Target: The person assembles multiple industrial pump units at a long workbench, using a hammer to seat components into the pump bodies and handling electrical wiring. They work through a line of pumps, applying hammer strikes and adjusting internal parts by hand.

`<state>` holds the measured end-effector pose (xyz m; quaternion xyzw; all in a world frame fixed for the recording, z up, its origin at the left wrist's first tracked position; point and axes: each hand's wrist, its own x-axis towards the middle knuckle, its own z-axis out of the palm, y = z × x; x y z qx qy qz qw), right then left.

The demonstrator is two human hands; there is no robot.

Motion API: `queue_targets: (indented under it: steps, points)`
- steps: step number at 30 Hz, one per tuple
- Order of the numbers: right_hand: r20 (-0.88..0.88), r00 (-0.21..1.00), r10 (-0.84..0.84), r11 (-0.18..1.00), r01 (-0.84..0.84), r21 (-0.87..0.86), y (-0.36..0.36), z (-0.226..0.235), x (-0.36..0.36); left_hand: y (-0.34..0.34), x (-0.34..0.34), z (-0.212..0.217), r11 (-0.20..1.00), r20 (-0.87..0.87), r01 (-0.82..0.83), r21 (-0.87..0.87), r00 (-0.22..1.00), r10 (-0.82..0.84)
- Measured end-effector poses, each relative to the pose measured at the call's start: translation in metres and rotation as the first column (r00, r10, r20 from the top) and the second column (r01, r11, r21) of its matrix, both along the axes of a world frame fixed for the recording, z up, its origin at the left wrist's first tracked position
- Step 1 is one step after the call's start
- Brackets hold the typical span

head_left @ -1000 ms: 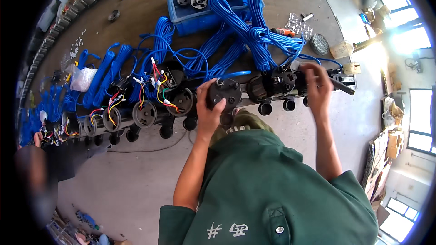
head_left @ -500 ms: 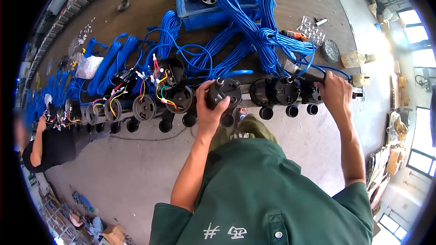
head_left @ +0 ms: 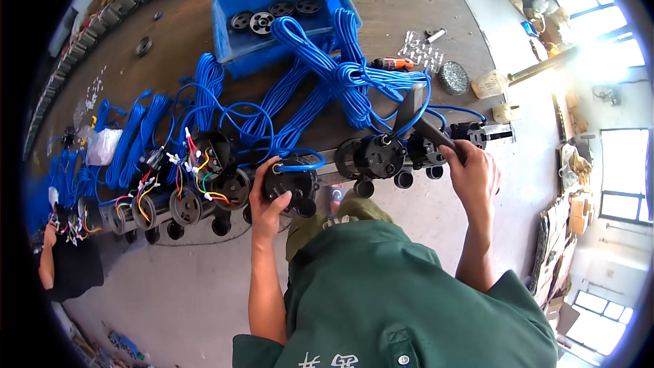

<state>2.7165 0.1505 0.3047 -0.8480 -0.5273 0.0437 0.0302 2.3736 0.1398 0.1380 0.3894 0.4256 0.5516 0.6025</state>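
My left hand (head_left: 267, 197) is closed round the side of a black round motor housing (head_left: 298, 184) at the near edge of the bench, thumb on its face. A blue cable (head_left: 308, 163) runs over the top of that housing. My right hand (head_left: 475, 176) grips a hammer (head_left: 436, 132) by its dark handle; its head points up and left, above the black housings. To the right of the held housing, another black housing (head_left: 381, 157) sits on the bench edge, with more beyond it. Open housings with coloured wires (head_left: 185, 206) line the edge on the left.
Coiled blue cables (head_left: 320, 75) lie across the bench. A blue crate (head_left: 238, 61) behind them holds several round metal parts. An orange-handled tool (head_left: 393, 63), small white pieces and a round dish (head_left: 454, 78) are at the right. A co-worker's arm (head_left: 46, 259) is at far left.
The view has shifted, so the bench sits further left and lower. My right hand has brought the hammer nearer, its head now upright. My left hand still holds the housing, now tilted differently.
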Motion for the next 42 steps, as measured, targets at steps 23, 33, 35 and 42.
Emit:
queue_targets:
  steps: [23, 33, 35, 42]
  points:
    - [0.164, 0.894, 0.418, 0.863, -0.334, -0.38, -0.036, 0.067, 0.026, -0.001, -0.002, -0.016, 1.0, 0.061, -0.005, -0.019, 0.998, 0.006]
    - [-0.605, 0.785, 0.134, 0.988, -0.153, 0.02, -0.088, 0.03, 0.009, 0.005, -0.01, -0.011, 0.998, 0.062, 0.042, 0.036, 0.997, -0.045]
    - [-0.707, 0.691, -0.148, 0.897, -0.207, -0.39, -0.078, 0.001, -0.024, 0.01, -0.007, -0.008, 0.998, 0.085, 0.063, 0.008, 0.994, -0.064]
    - [-0.796, 0.595, 0.114, 0.871, -0.445, -0.208, -0.068, -0.054, -0.062, 0.01, -0.009, -0.006, 0.999, 0.003, 0.046, -0.028, 0.999, -0.046]
